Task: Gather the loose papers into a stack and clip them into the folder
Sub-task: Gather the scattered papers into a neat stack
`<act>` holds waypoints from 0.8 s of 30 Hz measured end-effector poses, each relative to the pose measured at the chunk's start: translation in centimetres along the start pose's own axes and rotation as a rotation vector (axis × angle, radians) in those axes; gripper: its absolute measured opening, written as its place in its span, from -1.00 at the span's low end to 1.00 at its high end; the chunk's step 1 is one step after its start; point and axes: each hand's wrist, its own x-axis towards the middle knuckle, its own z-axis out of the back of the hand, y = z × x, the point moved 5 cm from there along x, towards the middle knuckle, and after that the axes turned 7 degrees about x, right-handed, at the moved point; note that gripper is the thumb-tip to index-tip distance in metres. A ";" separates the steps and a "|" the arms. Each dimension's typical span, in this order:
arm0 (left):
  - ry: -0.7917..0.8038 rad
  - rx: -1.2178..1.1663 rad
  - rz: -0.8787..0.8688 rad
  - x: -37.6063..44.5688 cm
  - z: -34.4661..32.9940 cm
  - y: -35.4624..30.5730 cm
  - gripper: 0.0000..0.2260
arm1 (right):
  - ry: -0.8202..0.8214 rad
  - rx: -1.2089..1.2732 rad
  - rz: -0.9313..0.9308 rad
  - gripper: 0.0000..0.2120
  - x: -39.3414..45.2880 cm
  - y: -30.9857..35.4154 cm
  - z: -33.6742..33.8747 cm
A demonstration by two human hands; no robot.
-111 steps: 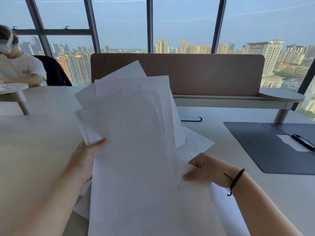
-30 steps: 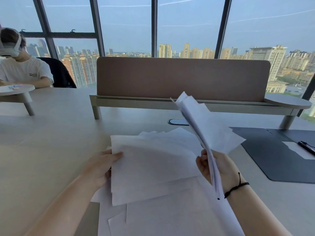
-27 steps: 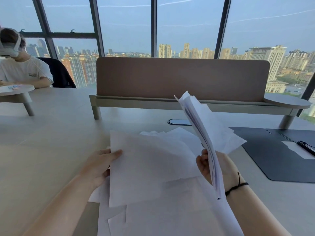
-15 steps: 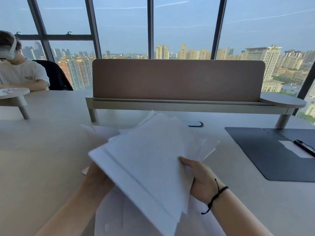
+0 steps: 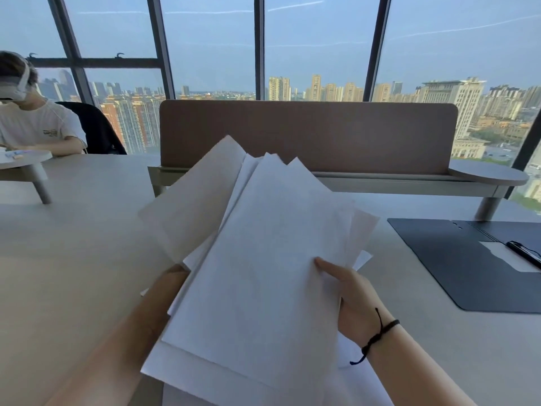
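White loose papers (image 5: 263,273) fill the middle of my view, a fanned, uneven stack lifted off the surface (image 5: 73,244) and tilted up toward me, the far corners splayed apart and not yet squared. I hold the stack with both hands. My right hand (image 5: 351,294) grips its right edge, thumb pressed flat on the top sheet and the other fingers hidden beneath. My left hand (image 5: 169,281) is mostly covered by the sheets; only its back and wrist show at the left edge, so I cannot tell exactly how its fingers close, though it supports the paper from under that side. A black cord bracelet (image 5: 377,338) circles my right wrist. More sheets lie flat on the surface below the lifted stack, near my body.

Well apart to the right, the dark folder (image 5: 456,265) lies open on the surface, with a white sheet (image 5: 503,256) inside it and a black clip (image 5: 524,253) along it. Behind the papers stands a brown divider panel (image 5: 307,136) on a pale shelf. At far left another person (image 5: 32,124) sits at the surface.
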 end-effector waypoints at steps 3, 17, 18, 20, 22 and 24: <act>0.097 0.001 0.001 -0.7 -0.6 -0.6 -0.79 | 0.012 -0.006 0.028 -0.65 0.2 0.6 0.4; 0.138 -0.404 -0.182 -0.5 0.6 -9.1 -0.62 | 0.050 -0.301 0.499 -0.90 -3.6 9.7 -1.9; 0.132 -0.388 -0.216 -0.9 0.8 -10.0 -0.60 | 0.067 -0.285 0.520 -0.90 -4.1 10.4 -2.2; 0.120 -0.359 -0.250 -1.6 1.2 -11.5 -0.57 | 0.109 -0.247 0.534 -0.89 -5.1 11.3 -2.6; 0.106 -0.311 -0.224 -2.0 1.4 -12.4 -0.57 | 0.162 -0.241 0.523 -0.88 -6.0 11.9 -3.0; 0.112 -0.223 -0.195 -2.8 0.9 -13.2 -0.64 | 0.215 -0.303 0.506 -0.87 -6.7 12.1 -3.6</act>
